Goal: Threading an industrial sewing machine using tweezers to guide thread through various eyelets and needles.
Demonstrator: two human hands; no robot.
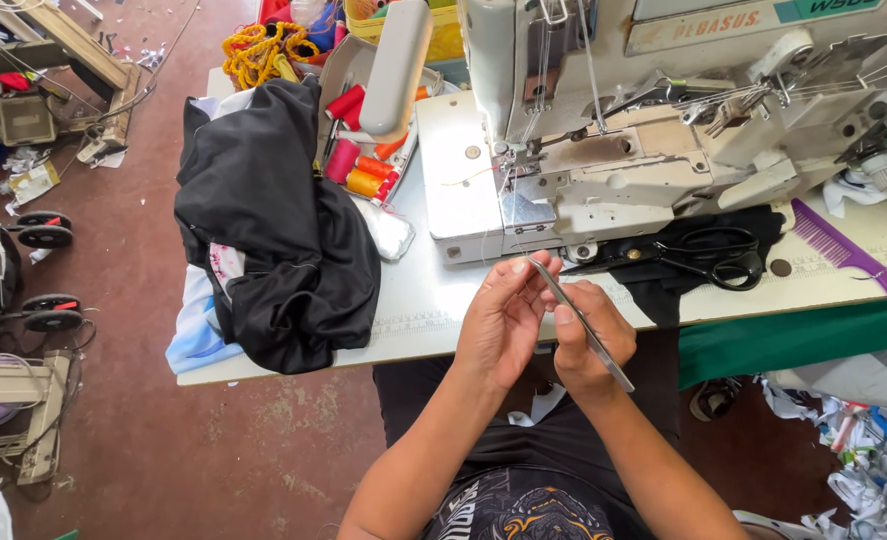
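Observation:
My left hand and my right hand are together in front of a white industrial sewing machine. My right hand grips long metal tweezers, whose tip points up to the fingertips of my left hand. My left fingers are pinched at the tweezer tip; whether a thread is between them is too fine to see. Both hands hover over the front edge of the pale work table.
A heap of black fabric lies on the table's left over light blue cloth. Black scissors rest on dark cloth under the machine. A purple comb lies right. Thread spools sit in a tray behind. Scraps litter the floor.

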